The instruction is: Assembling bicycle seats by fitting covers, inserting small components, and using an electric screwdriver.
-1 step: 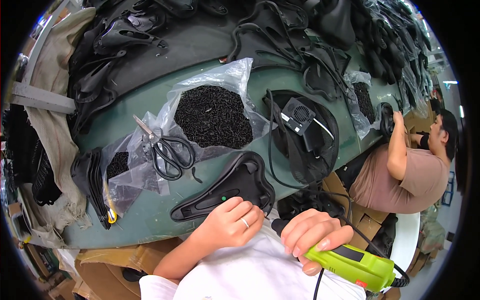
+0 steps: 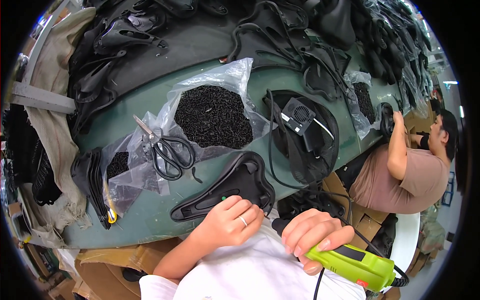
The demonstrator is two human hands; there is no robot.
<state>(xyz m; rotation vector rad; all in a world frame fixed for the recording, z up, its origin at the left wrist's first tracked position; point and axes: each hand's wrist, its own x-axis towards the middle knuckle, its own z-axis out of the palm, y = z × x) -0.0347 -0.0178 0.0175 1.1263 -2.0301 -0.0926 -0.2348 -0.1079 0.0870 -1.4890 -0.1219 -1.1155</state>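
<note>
A lime-green corded electric screwdriver lies in my right hand, whose fingers wrap round its body. Its black nose points left toward my left hand. That hand is closed in a pinch by the screwdriver's tip; whatever the fingers hold is hidden. Just beyond it on the green table rests a black bicycle saddle, underside up, partly covered by the left hand. Farther off, an open plastic bag holds a heap of small black screws. Black-handled scissors lie left of the heap.
A black mesh-like shell with a power adapter stands right of the screws, its cable running to the screwdriver. Stacked black saddle parts are at left, more saddles behind. A co-worker sits at right. A cardboard box stands below.
</note>
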